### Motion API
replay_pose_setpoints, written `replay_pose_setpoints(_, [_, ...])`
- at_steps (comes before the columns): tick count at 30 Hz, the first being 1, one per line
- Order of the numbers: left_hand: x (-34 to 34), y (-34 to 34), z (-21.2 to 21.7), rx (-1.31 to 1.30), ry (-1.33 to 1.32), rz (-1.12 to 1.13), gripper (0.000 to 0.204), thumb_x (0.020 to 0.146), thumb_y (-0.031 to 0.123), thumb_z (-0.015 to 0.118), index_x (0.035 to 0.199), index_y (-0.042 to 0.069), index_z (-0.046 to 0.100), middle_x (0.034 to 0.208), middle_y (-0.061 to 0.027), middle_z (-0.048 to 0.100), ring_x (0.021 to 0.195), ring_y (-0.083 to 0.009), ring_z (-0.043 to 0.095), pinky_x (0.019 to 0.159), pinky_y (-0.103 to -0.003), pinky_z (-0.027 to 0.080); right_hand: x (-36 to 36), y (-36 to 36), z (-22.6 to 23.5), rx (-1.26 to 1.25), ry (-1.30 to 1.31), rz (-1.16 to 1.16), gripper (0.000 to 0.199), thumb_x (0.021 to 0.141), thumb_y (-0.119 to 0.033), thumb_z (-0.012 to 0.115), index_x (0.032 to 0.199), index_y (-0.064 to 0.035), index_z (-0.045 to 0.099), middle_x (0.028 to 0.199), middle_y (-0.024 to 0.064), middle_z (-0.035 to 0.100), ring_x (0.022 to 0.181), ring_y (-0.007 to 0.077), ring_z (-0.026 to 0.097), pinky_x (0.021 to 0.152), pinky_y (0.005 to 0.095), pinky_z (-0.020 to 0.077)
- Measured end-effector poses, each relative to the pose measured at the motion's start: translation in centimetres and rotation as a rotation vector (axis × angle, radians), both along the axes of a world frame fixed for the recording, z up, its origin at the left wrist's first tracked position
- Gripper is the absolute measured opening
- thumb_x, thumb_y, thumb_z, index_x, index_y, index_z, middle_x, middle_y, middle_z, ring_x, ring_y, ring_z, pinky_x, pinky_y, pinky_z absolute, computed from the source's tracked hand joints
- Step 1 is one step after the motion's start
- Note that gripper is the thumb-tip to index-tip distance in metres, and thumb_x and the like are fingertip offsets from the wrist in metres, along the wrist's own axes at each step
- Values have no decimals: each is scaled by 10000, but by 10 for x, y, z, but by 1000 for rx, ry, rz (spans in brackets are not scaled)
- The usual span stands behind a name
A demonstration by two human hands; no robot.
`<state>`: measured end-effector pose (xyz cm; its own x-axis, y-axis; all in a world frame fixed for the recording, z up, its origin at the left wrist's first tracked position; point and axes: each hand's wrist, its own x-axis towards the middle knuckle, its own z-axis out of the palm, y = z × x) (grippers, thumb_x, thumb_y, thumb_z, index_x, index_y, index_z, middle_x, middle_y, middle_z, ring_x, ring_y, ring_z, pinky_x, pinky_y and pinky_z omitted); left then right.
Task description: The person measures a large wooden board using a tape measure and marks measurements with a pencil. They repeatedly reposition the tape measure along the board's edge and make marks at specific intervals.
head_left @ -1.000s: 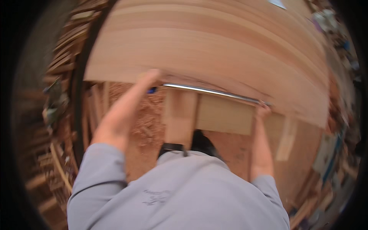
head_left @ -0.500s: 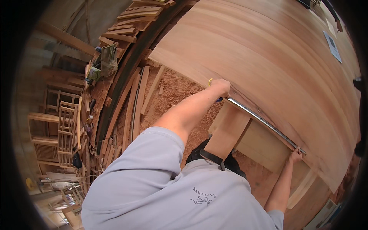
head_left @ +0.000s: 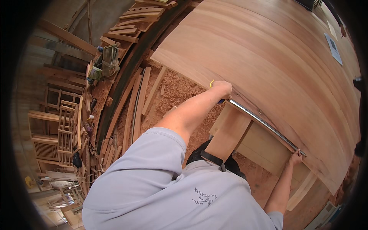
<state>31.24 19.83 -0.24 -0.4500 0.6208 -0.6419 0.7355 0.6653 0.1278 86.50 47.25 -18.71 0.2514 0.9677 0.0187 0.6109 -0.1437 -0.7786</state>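
A long metal tape measure blade (head_left: 264, 123) runs along the near edge of a big reddish wooden panel (head_left: 276, 65). My left hand (head_left: 221, 89) grips the tape's case at the left end of the blade, where a yellow loop sticks out. My right hand (head_left: 295, 157) pinches the blade's other end against the panel edge. Under the panel stand a wooden leg (head_left: 229, 132) and a paler board (head_left: 264, 147).
Sawdust (head_left: 174, 94) covers the floor below the panel. Loose wood strips (head_left: 135, 103) lie to the left beside a dark curved rail. Stacked boards, a green bag (head_left: 109, 60) and wooden chair frames (head_left: 67, 122) crowd the far left.
The view has swung to the left and tilted, bringing the wood stacks and chair frames into sight. Both hands stay at the ends of the tape along the panel edge.
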Motion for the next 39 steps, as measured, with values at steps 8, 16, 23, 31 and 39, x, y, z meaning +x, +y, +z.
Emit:
replay_pose_setpoints(8, [-1, -4, 1, -47, 4, 19, 441, 809, 418, 788, 1119, 108, 748, 1173, -107, 723, 1108, -276, 683, 871, -412, 555, -23, -16, 30, -117, -78, -1, 396, 952, -289, 706, 743, 44, 658, 631, 46, 634, 568, 133, 554, 542, 306, 446])
replay_pose_setpoints(16, [-2, -6, 0, -43, 9, 8, 450, 809, 417, 789, 1123, 97, 740, 1178, -122, 717, 1111, -294, 680, 875, -415, 559, -26, -22, 35, -174, -110, 17, 418, 939, -350, 711, 818, 50, 716, 656, 82, 667, 599, 153, 577, 575, 316, 464])
replay_pose_setpoints(23, [-2, 1, -7, -5, 45, -40, 466, 806, 432, 784, 1092, 66, 745, 1162, -141, 717, 1091, -319, 685, 871, -430, 564, -12, -10, 25, 15, -120, -18, 369, 912, -312, 748, 860, 53, 725, 705, 116, 697, 666, 147, 611, 634, 332, 507])
replay_pose_setpoints(31, [-4, 1, -11, 41, 50, -70, 456, 798, 429, 790, 984, 15, 738, 1025, -214, 719, 966, -373, 697, 811, -451, 559, -23, -28, 35, 5, -98, -42, 344, 916, -312, 745, 875, 28, 704, 678, 66, 687, 551, 132, 582, 531, 304, 470])
replay_pose_setpoints(39, [-4, 4, -9, -7, -2, -44, 428, 819, 401, 781, 1014, 23, 736, 1070, -199, 719, 1014, -354, 692, 844, -453, 552, -45, -40, 62, -110, -233, -95, 363, 865, -360, 758, 894, 1, 747, 818, 185, 734, 769, 324, 714, 707, 416, 546])
